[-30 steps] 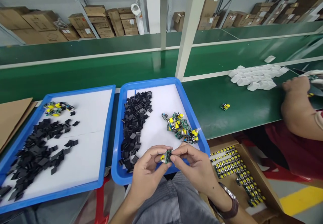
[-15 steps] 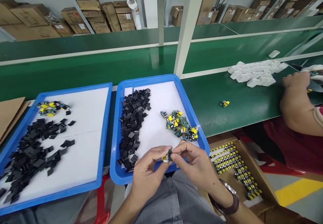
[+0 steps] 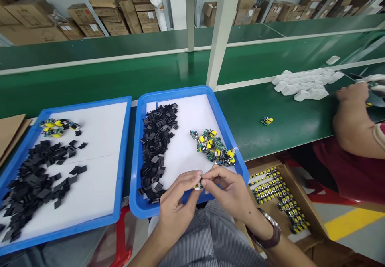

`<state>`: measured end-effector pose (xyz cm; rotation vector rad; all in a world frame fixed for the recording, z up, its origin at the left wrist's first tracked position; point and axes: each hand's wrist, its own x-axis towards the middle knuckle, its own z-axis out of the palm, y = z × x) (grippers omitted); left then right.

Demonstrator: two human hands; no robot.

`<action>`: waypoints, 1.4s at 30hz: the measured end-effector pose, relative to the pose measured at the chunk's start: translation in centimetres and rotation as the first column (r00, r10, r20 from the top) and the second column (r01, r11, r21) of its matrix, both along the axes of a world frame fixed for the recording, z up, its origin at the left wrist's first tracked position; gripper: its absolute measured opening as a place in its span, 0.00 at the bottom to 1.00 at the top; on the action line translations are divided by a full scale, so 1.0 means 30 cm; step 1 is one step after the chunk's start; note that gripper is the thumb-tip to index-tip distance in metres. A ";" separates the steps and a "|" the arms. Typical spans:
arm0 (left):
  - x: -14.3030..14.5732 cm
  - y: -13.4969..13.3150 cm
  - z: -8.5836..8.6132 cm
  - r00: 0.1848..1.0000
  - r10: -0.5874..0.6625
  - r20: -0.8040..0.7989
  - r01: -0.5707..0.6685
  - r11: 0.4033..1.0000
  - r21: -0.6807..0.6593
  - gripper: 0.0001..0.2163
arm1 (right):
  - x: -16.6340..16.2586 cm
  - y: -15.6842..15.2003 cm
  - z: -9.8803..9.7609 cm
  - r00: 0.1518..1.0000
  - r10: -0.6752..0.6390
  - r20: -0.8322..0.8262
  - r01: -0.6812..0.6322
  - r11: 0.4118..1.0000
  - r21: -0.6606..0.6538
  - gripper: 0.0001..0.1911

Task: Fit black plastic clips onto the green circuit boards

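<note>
A small circuit board (image 3: 197, 186) with a yellow part is pinched between both hands, just over the near rim of the blue tray (image 3: 134, 170). My left hand (image 3: 179, 199) grips it from the left with thumb and fingers. From the right, my right hand (image 3: 227, 191) closes thumb and forefinger on its edge; fingers hide most of the board. Inside that tray a pile of black flat pieces (image 3: 158, 138) lies along the left side. Loose circuit boards with yellow parts (image 3: 210, 144) are heaped at the right, just beyond my hands.
Another blue tray (image 3: 120, 158) at left holds black pieces and boards. A cardboard box (image 3: 315, 215) with rows of boards stands low at right. One board (image 3: 266, 121) lies on the green bench (image 3: 249, 102), near white housings (image 3: 303, 83). A co-worker's arm (image 3: 353, 114) reaches in at right.
Both hands stay together on the circuit board, which is now more covered by the fingers. The whole view has shifted slightly.
</note>
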<state>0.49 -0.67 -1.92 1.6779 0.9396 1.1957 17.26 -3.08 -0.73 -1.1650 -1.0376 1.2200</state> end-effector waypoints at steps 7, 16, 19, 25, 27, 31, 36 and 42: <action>0.000 -0.007 0.006 0.997 0.030 -0.072 -0.034 0.997 -0.065 0.21 | 0.012 -0.040 -0.034 0.998 -0.052 0.034 0.049 0.994 0.099 0.19; 0.025 -0.013 0.010 0.998 0.059 -0.018 -0.059 0.997 0.041 0.20 | 0.012 -0.052 -0.031 0.994 -0.017 0.105 0.003 0.992 0.130 0.17; 0.029 -0.014 0.007 0.996 0.085 0.008 -0.086 0.993 0.078 0.20 | 0.011 -0.051 -0.027 0.989 -0.001 0.145 -0.014 0.995 0.104 0.16; 0.030 -0.013 0.011 0.991 0.131 0.015 -0.132 0.980 0.147 0.19 | 0.010 -0.058 -0.038 0.972 0.001 0.233 -0.032 0.991 0.128 0.16; 0.027 -0.010 0.014 0.993 0.115 -0.004 -0.113 0.980 0.163 0.19 | 0.012 -0.056 -0.042 0.973 0.016 0.228 -0.049 0.989 0.143 0.17; 0.016 -0.004 0.015 0.997 0.076 -0.017 -0.071 0.980 0.184 0.19 | 0.014 -0.051 -0.040 0.978 0.054 0.202 -0.090 0.980 0.178 0.19; -0.003 0.000 0.005 0.997 0.081 0.007 -0.081 0.988 0.134 0.19 | 0.017 -0.043 -0.037 0.976 0.117 0.186 -0.154 0.968 0.199 0.22; -0.001 0.001 0.004 0.999 0.053 0.002 -0.053 0.997 0.062 0.20 | -0.045 -0.058 -0.043 0.941 -0.120 0.316 0.026 0.957 0.289 0.20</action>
